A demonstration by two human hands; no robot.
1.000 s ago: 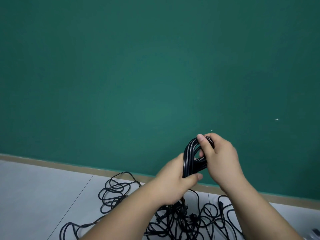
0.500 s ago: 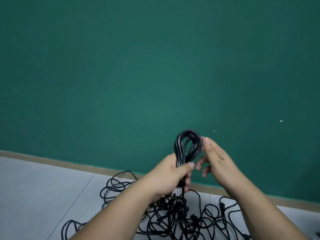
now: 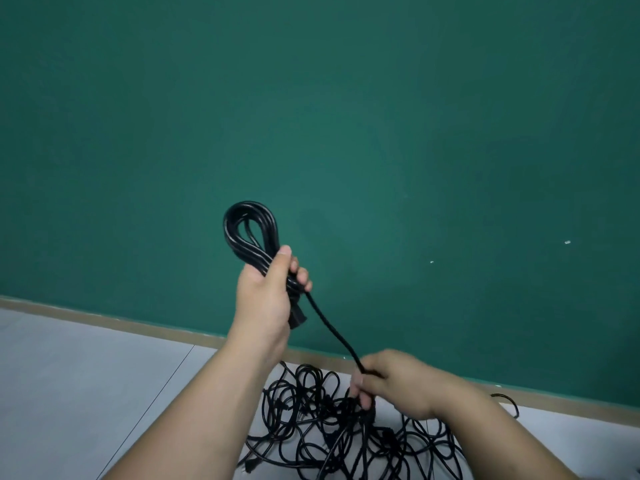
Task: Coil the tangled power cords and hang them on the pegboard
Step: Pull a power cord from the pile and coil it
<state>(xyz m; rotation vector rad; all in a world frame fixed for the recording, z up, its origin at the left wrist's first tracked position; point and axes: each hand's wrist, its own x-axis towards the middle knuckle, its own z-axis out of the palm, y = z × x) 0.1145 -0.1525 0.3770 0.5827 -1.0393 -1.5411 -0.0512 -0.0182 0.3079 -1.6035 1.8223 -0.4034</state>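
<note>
Green wall (image 3: 311, 116) fills most of the view, with a pale tiled floor (image 3: 86, 375) below it and a tan baseboard (image 3: 138, 323) between them; no pegboard is in view. The tangled pile of black cords (image 3: 311, 427) lies on the floor against the wall, under the forearms. The coil (image 3: 247, 230), several loops bunched together, is up in front of the wall and well above the pile. It sits higher and further left than half a second ago. The left hand (image 3: 266, 296) is clamped round the coil's neck, thumb over the strands and fingers curled behind, as before. The big change is the right hand (image 3: 391, 379). A second ago it was at the top of the loop with the left, half a second ago it hung open beside it, and now it has dropped to just above the pile with its fingers closed round the free strand (image 3: 332, 330). That strand runs nearly straight from the left fist down to the right fist. A plug end (image 3: 298, 318) pokes out under the left hand. My read is that one wrap is finished and the right hand is pulling out slack for the next loop. This cord is part coiled, its tail is still in the pile, most of the pile is untouched and nothing is hung yet. There is a snag risk if the tail is knotted with the other cords.
</note>
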